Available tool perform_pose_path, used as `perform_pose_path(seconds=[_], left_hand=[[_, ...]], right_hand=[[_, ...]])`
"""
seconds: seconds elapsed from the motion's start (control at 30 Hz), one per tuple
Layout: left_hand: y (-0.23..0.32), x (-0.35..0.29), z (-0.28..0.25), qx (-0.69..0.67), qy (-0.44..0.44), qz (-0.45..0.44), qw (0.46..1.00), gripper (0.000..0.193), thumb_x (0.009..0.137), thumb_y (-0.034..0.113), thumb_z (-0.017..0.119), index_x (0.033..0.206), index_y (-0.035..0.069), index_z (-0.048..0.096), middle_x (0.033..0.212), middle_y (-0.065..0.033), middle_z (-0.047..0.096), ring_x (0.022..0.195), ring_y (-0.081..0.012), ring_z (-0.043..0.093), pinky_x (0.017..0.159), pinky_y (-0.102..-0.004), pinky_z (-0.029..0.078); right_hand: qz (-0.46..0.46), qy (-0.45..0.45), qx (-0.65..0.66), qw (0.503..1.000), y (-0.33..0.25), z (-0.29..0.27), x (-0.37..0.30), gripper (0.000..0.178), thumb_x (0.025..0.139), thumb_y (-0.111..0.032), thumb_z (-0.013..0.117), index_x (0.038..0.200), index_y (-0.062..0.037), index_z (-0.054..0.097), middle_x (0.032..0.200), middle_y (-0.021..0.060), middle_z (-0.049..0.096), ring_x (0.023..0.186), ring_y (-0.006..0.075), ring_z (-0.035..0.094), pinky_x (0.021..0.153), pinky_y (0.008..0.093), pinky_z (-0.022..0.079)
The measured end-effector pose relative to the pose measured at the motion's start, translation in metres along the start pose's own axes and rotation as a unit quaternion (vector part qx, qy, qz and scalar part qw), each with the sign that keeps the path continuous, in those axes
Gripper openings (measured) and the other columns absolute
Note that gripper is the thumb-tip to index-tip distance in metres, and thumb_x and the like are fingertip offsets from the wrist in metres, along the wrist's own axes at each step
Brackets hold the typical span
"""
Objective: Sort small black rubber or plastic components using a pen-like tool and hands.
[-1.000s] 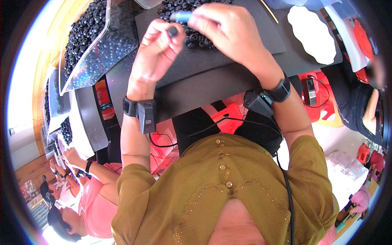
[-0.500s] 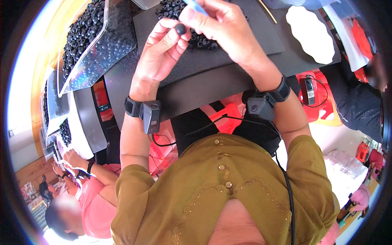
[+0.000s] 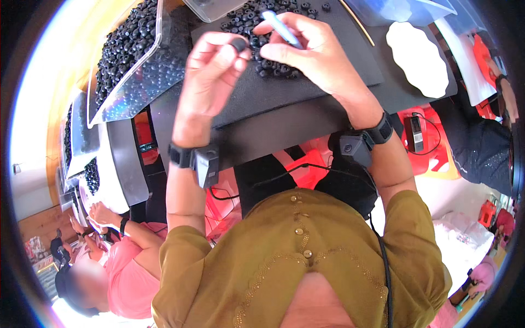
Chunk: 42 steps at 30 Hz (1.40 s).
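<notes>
My left hand [image 3: 209, 74] pinches a small round black piece [image 3: 238, 44] between thumb and fingertips, above the near edge of a dark board. In my right hand [image 3: 322, 60] is a slim, light-blue pen-like tool [image 3: 283, 30], its pale end pointing up and left. The tool and the pinched piece are apart. Between and beyond my hands lies a heap of black bead-like pieces [image 3: 276, 70], several with a hole in the top. What the tool's tip looks like is too bright to tell.
A clear bin [image 3: 156, 41] full of black pieces stands at far left. On the right lie a white scalloped mat [image 3: 418, 60] and a thin wooden stick [image 3: 356, 22]. A translucent blue container [image 3: 402, 11] stands behind them. Another person [image 3: 128, 262] sits at lower left.
My right hand has moved away from the black piece, to the right and lower, and the tool tilts differently. My left hand still pinches the piece and has turned slightly.
</notes>
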<state>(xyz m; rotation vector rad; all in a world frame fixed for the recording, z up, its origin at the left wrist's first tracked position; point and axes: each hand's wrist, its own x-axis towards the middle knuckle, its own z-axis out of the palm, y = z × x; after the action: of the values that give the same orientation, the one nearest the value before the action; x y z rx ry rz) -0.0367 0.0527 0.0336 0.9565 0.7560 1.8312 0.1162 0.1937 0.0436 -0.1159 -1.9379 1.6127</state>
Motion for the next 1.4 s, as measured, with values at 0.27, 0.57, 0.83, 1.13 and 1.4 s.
perform_pose_path(seconds=[0.27,0.57,0.83,1.13,1.4], left_hand=[[0.171,0.012,-0.054,0.523,0.23,0.212,0.793,0.018,0.086,0.003,0.065,0.104,0.0,0.063,0.102,-0.0105,0.066,0.089,-0.0168,0.064,0.08,-0.0251,0.051],[0.048,0.034,0.017,0.708,-0.024,0.112,0.697,0.02,0.084,0.005,0.065,0.104,0.005,0.067,0.1,-0.0054,0.068,0.088,-0.0128,0.064,0.076,-0.0262,0.051],[-0.004,0.06,-0.02,0.73,-0.052,0.088,0.676,0.025,0.075,0.003,0.07,0.1,0.004,0.066,0.09,-0.0094,0.066,0.079,-0.0183,0.063,0.07,-0.0301,0.05],[0.017,0.041,-0.006,0.377,0.045,-0.029,0.925,0.018,0.085,0.003,0.065,0.103,0.005,0.067,0.104,-0.0031,0.065,0.083,-0.008,0.059,0.075,-0.0229,0.048],[0.005,0.022,0.018,0.389,-0.052,0.044,0.919,0.03,0.087,-0.005,0.057,0.116,0.003,0.06,0.11,-0.0028,0.063,0.101,-0.0082,0.056,0.086,-0.0234,0.047]], right_hand=[[-0.001,0.093,0.006,0.996,0.005,-0.028,0.007,0.019,0.087,-0.02,0.067,0.101,-0.0074,0.067,0.077,-0.0049,0.06,0.064,0.0017,0.046,0.056,0.0187,0.038],[-0.011,0.117,0.018,0.993,0.02,-0.036,0.008,0.02,0.087,-0.021,0.068,0.101,-0.0073,0.067,0.078,-0.0049,0.061,0.062,0.0024,0.046,0.056,0.0185,0.038],[-0.01,0.12,-0.016,0.993,0.02,-0.043,0.006,0.018,0.088,-0.02,0.066,0.101,-0.0074,0.067,0.073,-0.0062,0.056,0.063,0.0002,0.043,0.055,0.0178,0.033],[-0.027,0.096,-0.083,0.992,0.016,-0.039,0.007,0.02,0.088,-0.021,0.066,0.098,-0.0041,0.067,0.08,-0.0017,0.063,0.074,0.0044,0.054,0.066,0.0208,0.043],[0.046,0.029,0.004,0.999,0.014,-0.012,0.003,0.021,0.086,-0.025,0.068,0.094,-0.0063,0.064,0.075,-0.0034,0.058,0.064,0.0023,0.048,0.056,0.0189,0.037]])
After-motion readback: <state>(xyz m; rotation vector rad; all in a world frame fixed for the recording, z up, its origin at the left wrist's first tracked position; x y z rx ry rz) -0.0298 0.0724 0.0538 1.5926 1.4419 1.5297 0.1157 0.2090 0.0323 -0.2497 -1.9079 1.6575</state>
